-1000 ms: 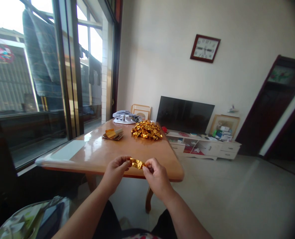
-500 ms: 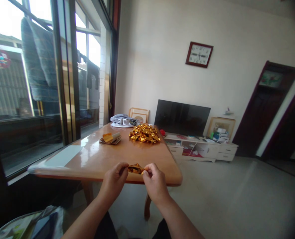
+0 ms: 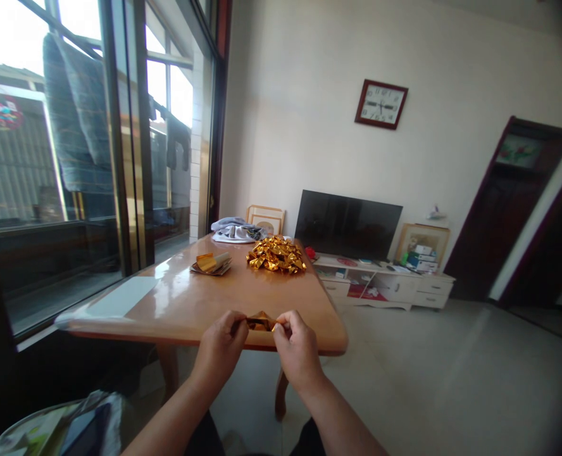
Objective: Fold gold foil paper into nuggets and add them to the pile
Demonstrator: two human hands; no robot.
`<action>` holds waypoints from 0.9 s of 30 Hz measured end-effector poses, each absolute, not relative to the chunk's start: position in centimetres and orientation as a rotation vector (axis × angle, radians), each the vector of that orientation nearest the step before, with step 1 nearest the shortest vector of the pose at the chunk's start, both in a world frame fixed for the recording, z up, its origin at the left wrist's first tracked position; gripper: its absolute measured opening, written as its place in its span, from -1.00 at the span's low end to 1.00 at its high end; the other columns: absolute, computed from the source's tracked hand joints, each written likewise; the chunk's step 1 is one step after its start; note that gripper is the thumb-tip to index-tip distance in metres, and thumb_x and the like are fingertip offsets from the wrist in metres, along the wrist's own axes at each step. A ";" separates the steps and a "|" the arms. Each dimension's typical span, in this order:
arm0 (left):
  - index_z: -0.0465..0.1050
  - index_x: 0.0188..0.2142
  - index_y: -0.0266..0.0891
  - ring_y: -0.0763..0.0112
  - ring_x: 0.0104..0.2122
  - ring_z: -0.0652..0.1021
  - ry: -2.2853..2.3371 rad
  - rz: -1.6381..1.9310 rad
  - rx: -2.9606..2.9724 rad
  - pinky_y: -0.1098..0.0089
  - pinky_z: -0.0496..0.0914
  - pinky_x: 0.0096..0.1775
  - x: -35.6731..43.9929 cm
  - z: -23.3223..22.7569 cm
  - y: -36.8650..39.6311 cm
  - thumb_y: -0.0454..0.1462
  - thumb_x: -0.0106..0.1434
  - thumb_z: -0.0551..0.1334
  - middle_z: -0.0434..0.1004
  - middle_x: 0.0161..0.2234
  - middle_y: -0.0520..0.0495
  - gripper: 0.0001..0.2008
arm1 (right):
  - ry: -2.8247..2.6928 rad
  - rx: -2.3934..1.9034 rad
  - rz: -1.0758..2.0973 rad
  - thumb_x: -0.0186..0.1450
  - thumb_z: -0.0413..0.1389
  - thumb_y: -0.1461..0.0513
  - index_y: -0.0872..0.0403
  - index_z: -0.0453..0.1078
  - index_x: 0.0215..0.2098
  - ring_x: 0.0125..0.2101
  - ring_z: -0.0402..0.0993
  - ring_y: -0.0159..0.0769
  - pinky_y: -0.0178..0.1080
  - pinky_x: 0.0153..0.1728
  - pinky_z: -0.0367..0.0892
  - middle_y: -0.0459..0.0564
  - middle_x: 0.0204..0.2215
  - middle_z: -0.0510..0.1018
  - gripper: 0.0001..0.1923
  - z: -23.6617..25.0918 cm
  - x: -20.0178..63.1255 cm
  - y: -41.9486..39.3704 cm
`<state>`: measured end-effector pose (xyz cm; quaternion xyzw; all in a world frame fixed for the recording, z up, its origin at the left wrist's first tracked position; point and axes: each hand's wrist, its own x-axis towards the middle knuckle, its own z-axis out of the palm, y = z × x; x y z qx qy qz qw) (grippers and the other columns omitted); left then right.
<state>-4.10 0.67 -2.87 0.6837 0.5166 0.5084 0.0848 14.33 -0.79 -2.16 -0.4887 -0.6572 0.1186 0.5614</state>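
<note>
A folded piece of gold foil paper point(image 3: 261, 322) is stretched between my two hands above the table's near edge. My left hand point(image 3: 224, 345) pinches its left end between thumb and fingers. At the other end, my right hand point(image 3: 296, 345) closes on the right tip the same way. The foil's middle bulges, with a dark opening along it. Farther back on the table lies a heap of folded gold foil pieces point(image 3: 276, 255). To the left of that heap, a small stack of flat gold and brown paper sheets point(image 3: 211, 263) rests on the tabletop.
The wooden table point(image 3: 243, 294) has a glossy top with rounded corners. Folded clothes point(image 3: 236, 230) lie at its far end. Beyond stand a television point(image 3: 347, 223) and a white cabinet point(image 3: 407, 288). A bag point(image 3: 86, 424) sits low at the left, beneath the window.
Both hands keep hold of the foil piece. The left hand has shifted very slightly right, and the foil's middle looks a little more raised and opened.
</note>
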 end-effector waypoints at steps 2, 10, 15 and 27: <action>0.47 -0.23 -0.14 0.23 -0.30 0.62 1.507 1.539 2.033 0.33 0.40 -0.22 -4.0 -2.9 0.6 -0.21 0.31 0.17 0.63 -0.33 -0.02 -0.87 | -1.539 -1.155 0.262 0.28 0.05 0.28 0.02 0.41 -0.31 -0.43 0.54 -0.25 -0.30 -0.35 0.34 -0.07 -0.47 0.58 -0.91 -2.2 14.4 -0.7; 0.47 -0.25 -0.15 0.28 -0.34 0.59 1.362 1.665 1.923 0.34 0.43 -0.24 -3.4 -3.0 0.1 -0.20 0.29 0.20 0.59 -0.35 -0.01 -0.88 | -1.568 -1.146 0.332 0.28 0.06 0.29 0.08 0.48 0.04 -0.21 0.64 -0.15 -0.20 -0.15 0.47 0.07 -0.23 0.69 -0.63 -2.8 14.7 -0.3; 0.53 -0.04 -0.22 0.21 -0.20 0.62 1.219 1.662 1.759 0.27 0.46 -0.13 -2.8 -3.2 0.5 -0.20 0.27 0.23 0.63 -0.20 -0.11 -0.70 | -1.636 -1.090 0.359 0.32 0.00 0.30 0.04 0.55 0.05 -0.24 0.65 -0.16 -0.24 -0.27 0.52 0.08 -0.19 0.70 -0.59 -2.9 14.9 -0.3; 0.66 -0.09 -0.15 0.18 -0.21 0.60 1.155 1.592 1.787 0.24 0.47 -0.09 -2.9 -3.0 0.7 -0.23 0.24 0.24 0.62 -0.25 -0.09 -0.71 | -1.650 -1.033 0.348 0.32 -0.02 0.34 0.01 0.54 0.06 -0.09 0.62 -0.13 -0.17 -0.04 0.49 0.06 -0.08 0.68 -0.57 -2.3 14.8 -0.7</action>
